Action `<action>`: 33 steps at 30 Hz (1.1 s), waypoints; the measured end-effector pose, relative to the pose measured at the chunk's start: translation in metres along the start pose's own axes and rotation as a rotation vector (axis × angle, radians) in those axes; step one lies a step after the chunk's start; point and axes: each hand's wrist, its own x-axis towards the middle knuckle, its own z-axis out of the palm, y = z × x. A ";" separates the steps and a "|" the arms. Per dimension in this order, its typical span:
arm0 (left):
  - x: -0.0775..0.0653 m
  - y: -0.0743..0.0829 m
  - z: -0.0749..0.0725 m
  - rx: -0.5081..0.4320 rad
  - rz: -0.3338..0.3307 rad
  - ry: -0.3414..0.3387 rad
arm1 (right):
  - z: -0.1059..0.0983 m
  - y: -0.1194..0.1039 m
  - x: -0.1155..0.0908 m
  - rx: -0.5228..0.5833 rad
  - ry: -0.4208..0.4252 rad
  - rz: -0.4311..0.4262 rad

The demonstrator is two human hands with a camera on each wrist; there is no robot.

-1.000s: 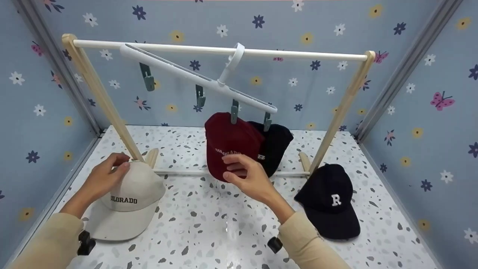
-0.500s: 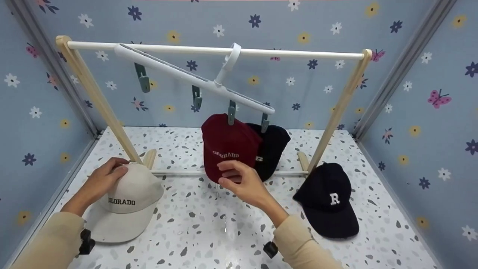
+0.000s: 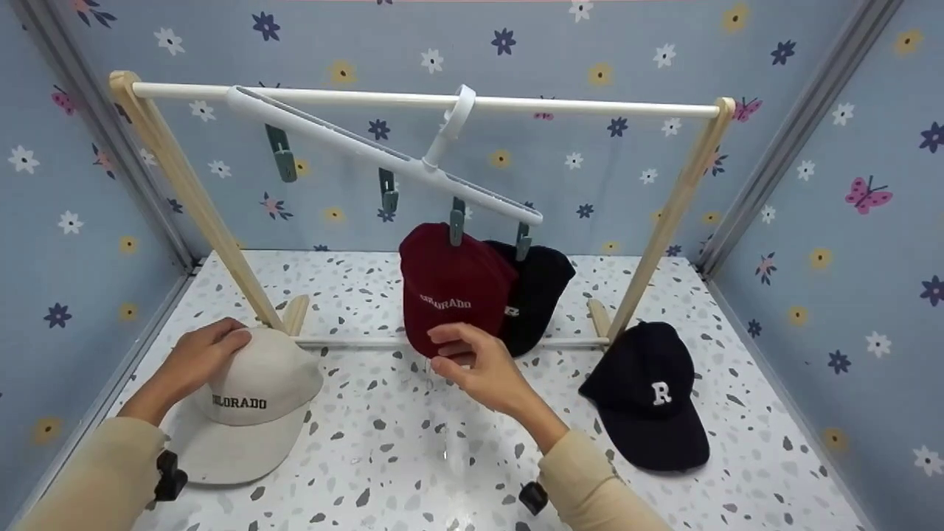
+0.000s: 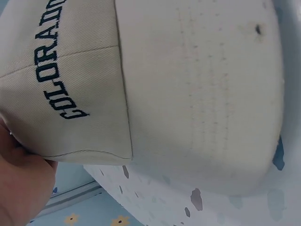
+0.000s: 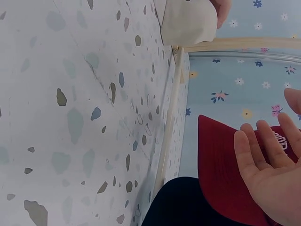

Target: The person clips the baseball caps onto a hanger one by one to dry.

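My left hand (image 3: 203, 355) grips the back of a cream baseball cap (image 3: 258, 380) lettered COLORADO, thumb on the crown and the other fingers partly hidden behind it. In the left wrist view the brim of this cream cap (image 4: 202, 94) fills much of the picture. My right hand (image 3: 483, 369) holds nothing; its fingers are loosely bent in front of a maroon cap (image 3: 450, 273). That cap hangs from a grey-green clip (image 3: 457, 225) on a white hanger (image 3: 339, 144). Beside and partly behind it hangs a black cap (image 3: 546, 287) from another clip (image 3: 523, 243).
A wooden rack with a white top rail (image 3: 590, 107) carries the hanger, which slants down to the right. Two clips on its left half, including the far-left clip (image 3: 285, 166), hold nothing. A navy cap (image 3: 656, 398) with an R lies on the speckled table (image 3: 383, 457) at right.
The left hand has closed on the cream cap, whose crown has shifted slightly downward. My right hand has lowered a little in front of the maroon cap.
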 end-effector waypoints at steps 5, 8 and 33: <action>0.000 0.000 -0.003 -0.032 -0.005 -0.001 | -0.001 0.000 -0.001 -0.002 0.005 0.011; -0.001 0.000 -0.005 -0.048 -0.012 -0.029 | -0.001 -0.001 0.000 0.000 0.006 0.009; -0.003 0.016 -0.023 -0.075 0.023 -0.122 | 0.001 -0.001 0.001 0.027 0.001 0.000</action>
